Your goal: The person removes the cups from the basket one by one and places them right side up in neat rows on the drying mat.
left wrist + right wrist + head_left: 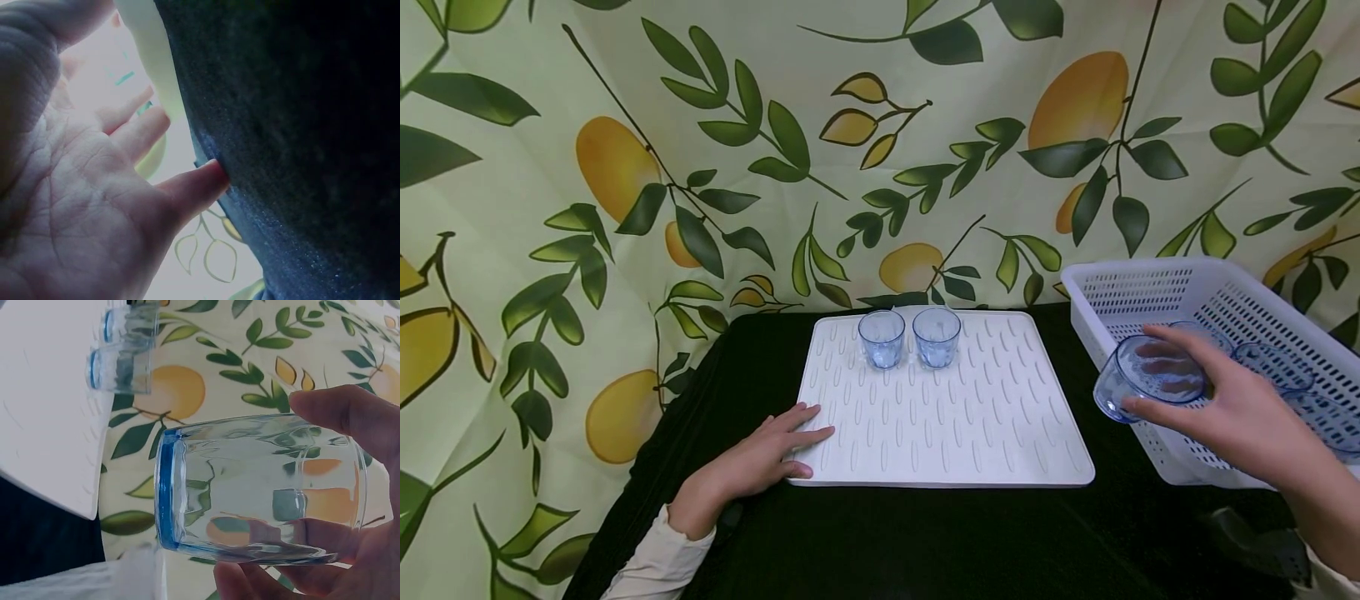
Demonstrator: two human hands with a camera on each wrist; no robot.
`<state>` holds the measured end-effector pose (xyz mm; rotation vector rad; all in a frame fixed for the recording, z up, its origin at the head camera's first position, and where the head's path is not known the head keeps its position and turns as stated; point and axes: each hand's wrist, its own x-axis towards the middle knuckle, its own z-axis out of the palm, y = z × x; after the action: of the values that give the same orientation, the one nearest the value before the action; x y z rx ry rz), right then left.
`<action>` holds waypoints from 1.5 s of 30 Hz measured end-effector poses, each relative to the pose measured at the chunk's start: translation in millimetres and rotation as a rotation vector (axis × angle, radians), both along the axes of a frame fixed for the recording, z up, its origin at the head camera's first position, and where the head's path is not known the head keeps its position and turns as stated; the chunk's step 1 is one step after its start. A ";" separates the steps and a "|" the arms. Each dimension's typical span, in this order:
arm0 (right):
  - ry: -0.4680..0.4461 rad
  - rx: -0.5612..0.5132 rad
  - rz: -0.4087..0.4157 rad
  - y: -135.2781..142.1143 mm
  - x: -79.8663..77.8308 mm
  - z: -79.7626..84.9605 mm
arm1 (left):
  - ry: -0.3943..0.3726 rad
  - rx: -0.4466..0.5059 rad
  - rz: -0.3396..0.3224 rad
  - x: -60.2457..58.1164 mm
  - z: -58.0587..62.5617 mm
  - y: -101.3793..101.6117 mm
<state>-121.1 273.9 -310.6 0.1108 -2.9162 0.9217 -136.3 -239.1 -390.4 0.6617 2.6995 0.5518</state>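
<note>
While the right hand curls its fingers round a glass by the left side of the basket, the left hand rests spread fingers on the left near edge of the mat. Two glasses stand side by side near its far edge; more sit in the basket.

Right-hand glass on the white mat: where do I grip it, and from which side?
The right-hand glass is probably best gripped below its rim, from the right: it stands upright on the white mat, wider at top than base, with another glass close on its left.
</note>
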 end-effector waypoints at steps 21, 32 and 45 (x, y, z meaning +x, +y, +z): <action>-0.078 0.047 0.078 -18.1 3.2 -6.4 | 0.004 -0.010 -0.009 -3.2 -0.8 2.9; -0.065 0.035 0.113 -28.8 -0.2 -11.9 | 0.019 -0.015 -0.015 -1.4 -0.4 1.1; -0.048 0.035 0.149 -53.4 -6.7 -20.7 | 0.008 -0.010 -0.001 -1.1 -0.7 0.1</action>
<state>-127.8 220.5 -331.3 0.3167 -3.0030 0.9049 -137.3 -239.0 -391.1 0.6641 2.7074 0.5366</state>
